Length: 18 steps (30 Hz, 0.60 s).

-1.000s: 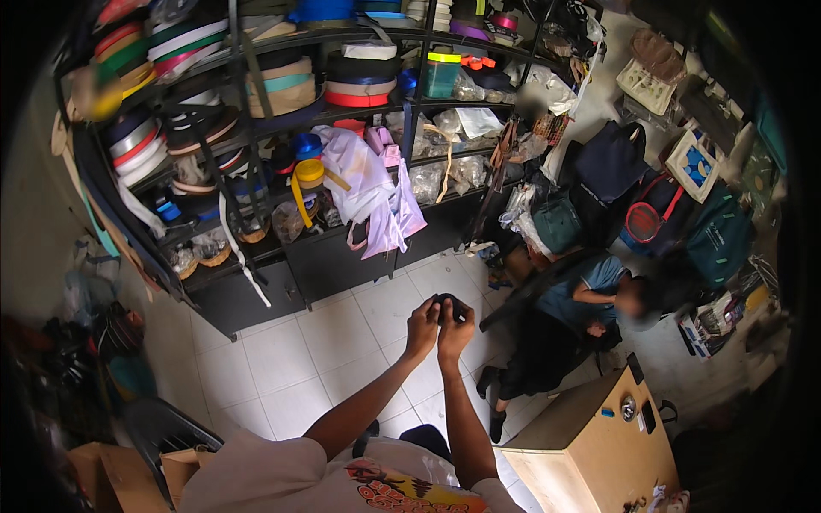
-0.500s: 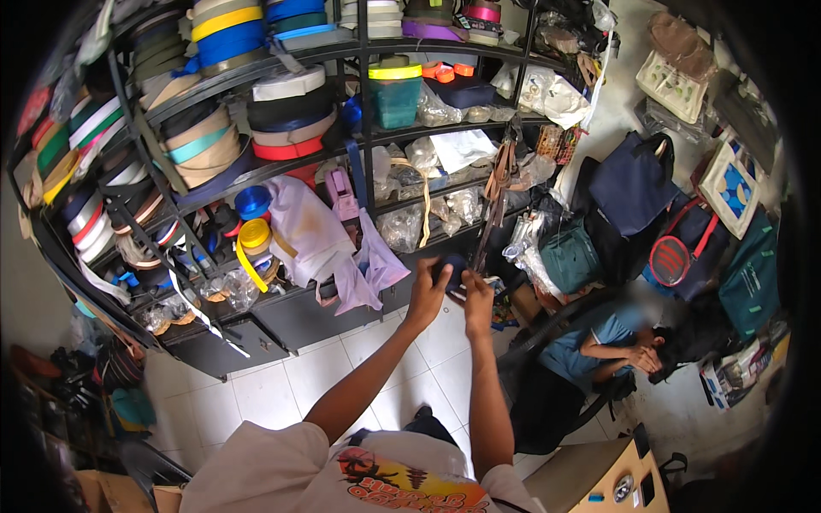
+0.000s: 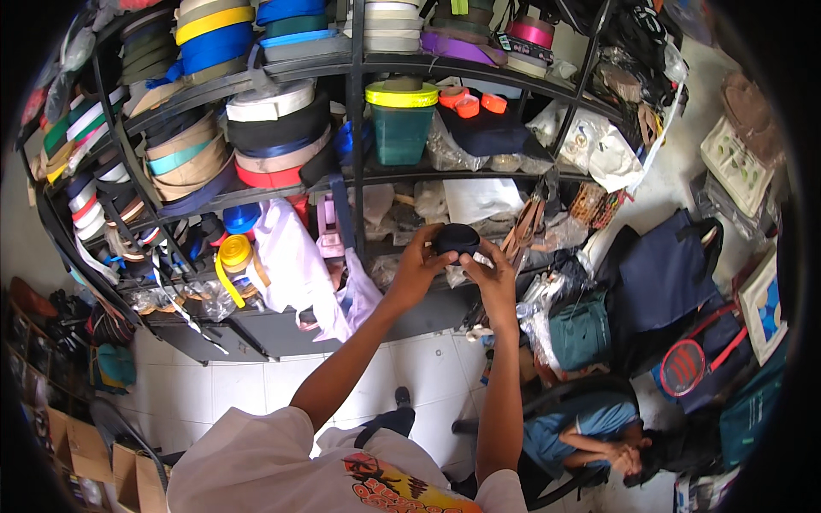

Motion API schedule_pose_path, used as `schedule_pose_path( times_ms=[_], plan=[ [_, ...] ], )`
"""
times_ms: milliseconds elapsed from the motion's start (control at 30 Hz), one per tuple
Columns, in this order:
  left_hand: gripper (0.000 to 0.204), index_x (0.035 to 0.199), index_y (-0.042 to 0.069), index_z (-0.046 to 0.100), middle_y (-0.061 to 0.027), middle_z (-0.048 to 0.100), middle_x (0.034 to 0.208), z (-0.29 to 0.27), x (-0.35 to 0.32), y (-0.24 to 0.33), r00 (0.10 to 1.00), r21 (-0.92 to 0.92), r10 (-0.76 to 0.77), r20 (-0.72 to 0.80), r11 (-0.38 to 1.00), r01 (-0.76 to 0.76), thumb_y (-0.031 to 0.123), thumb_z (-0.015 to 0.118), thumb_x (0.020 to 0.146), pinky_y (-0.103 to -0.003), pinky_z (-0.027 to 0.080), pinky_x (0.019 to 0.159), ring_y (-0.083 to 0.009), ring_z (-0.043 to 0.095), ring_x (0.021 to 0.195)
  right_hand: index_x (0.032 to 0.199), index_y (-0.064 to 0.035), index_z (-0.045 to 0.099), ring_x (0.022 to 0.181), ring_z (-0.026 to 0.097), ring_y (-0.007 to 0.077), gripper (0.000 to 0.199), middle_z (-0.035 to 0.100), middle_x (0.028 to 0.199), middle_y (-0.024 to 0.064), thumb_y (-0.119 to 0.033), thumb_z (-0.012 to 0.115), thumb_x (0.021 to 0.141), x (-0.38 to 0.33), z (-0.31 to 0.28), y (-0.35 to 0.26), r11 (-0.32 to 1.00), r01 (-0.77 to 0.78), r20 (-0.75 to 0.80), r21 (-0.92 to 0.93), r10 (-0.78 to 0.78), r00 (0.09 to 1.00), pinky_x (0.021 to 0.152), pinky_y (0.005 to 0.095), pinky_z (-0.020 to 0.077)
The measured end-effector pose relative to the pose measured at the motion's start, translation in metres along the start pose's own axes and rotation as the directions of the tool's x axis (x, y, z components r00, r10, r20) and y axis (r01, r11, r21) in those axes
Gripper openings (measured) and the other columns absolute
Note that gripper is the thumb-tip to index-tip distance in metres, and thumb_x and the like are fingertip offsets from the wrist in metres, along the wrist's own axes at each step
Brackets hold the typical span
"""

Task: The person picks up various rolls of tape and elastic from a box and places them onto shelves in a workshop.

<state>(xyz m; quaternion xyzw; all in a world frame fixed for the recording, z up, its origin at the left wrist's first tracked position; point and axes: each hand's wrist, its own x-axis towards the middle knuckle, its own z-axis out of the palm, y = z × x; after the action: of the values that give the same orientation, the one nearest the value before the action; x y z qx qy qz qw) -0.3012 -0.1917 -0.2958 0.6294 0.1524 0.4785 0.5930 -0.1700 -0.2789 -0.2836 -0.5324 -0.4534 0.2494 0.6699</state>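
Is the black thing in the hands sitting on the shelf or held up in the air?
Held up: both the left hand and right hand grip the black roll in front of the shelf.

Both hands are raised at arm's length in front of a black metal shelving rack (image 3: pixel 355 171). Left hand (image 3: pixel 416 272) and right hand (image 3: pixel 492 278) grip a small round roll of black webbing tape (image 3: pixel 456 238) between them, fingers curled around its sides. Above the hands: a green plastic tub with a yellow-edged tape roll on top (image 3: pixel 400 120). Left of the left hand: a pale pink fabric bag hanging from the shelf (image 3: pixel 291 256) and a yellow tape roll (image 3: pixel 234 253). Below right of the right hand: another person in a blue shirt, seated on the floor (image 3: pixel 590 432).
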Motion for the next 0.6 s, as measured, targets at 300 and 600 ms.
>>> schedule_pose_path(
  times_ms=[300, 600],
  plan=[
    [0.041, 0.13, -0.005, 0.047, -0.0132, 0.058, 0.12, 0.024, 0.122, 0.013, 0.963, 0.038, 0.237, -0.129, 0.972, -0.234, 0.003, 0.06, 0.092, -0.031, 0.046, 0.093, -0.0184, 0.056, 0.113, 0.127, 0.0035, 0.053, 0.099, 0.064, 0.0175, 0.061, 0.066, 0.108, 0.0137, -0.015, 0.082, 0.076, 0.151, -0.016, -0.04, 0.936, 0.31, 0.167, -0.167, -0.283, 0.944, 0.083, 0.03, 0.0523],
    [0.033, 0.126, -0.007, 0.053, -0.0173, 0.063, 0.114, 0.037, 0.178, 0.027, 0.91, 0.314, 0.267, -0.318, 0.935, -0.164, 0.003, 0.056, 0.094, -0.028, 0.047, 0.089, -0.0166, 0.06, 0.105, 0.119, 0.003, 0.059, 0.093, 0.064, 0.0157, 0.059, 0.067, 0.105, 0.0117, -0.016, 0.085, 0.071, 0.229, -0.016, -0.049, 0.891, 0.439, 0.169, -0.116, -0.418, 0.893, 0.08, 0.0289, 0.0519]
  ],
)
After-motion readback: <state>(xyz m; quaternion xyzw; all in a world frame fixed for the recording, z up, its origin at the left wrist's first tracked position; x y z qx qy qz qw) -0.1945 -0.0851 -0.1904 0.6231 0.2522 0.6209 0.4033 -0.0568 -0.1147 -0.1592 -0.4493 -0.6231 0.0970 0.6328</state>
